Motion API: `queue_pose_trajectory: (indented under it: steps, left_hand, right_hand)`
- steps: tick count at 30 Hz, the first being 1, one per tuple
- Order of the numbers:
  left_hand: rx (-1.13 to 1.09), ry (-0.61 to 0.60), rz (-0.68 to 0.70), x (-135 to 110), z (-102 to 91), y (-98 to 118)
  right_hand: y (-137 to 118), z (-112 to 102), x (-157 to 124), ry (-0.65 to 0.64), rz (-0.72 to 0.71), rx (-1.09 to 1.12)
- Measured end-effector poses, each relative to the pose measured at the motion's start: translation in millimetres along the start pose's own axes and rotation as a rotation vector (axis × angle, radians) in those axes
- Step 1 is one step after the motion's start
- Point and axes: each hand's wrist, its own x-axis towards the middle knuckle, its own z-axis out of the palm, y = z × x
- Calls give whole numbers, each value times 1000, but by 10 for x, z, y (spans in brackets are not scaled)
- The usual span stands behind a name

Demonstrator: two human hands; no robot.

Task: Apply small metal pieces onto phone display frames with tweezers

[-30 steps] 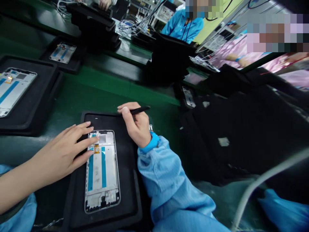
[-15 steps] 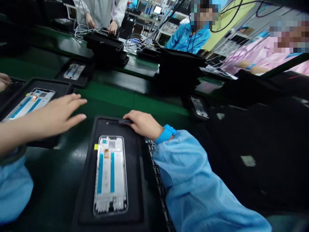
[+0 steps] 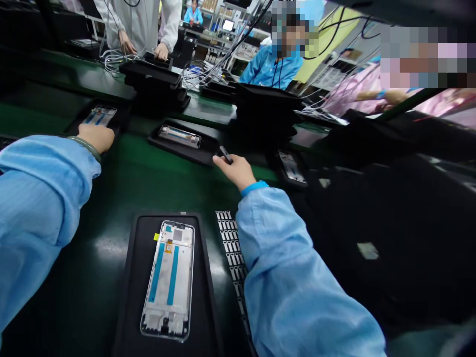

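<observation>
My right hand (image 3: 238, 170) is stretched forward over the green belt (image 3: 148, 163), closed round a thin black stylus-like tool (image 3: 225, 154), just short of a black tray holding a phone frame (image 3: 180, 136). My left hand (image 3: 95, 136) reaches far left and rests on the edge of another black tray with a phone frame (image 3: 97, 116); its fingers look curled over the tray edge. Close to me lies a black tray (image 3: 134, 277) with a white phone frame (image 3: 169, 280) with two blue strips.
A strip of small grey parts (image 3: 230, 248) lies right of the near tray. Stacked black trays (image 3: 156, 84) and cables stand across the belt. People in white, blue and pink coats work on the far side. A dark cover fills the right.
Both my arms have stretched forward, away from the near tray. The left hand went from hovering to the far-left tray. The right hand left the near tray's top edge, tool in it.
</observation>
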Motion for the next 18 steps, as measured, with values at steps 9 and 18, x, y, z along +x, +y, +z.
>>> queue_pose_trajectory:
  steps: [9,18]
  left_hand:
    - [115,170,120,-463,-272,244]
    - [92,206,470,-1337,-375,774]
  right_hand:
    - [530,-451,-983,52,-213,406]
    - [843,25,-1569,-15,206,1161]
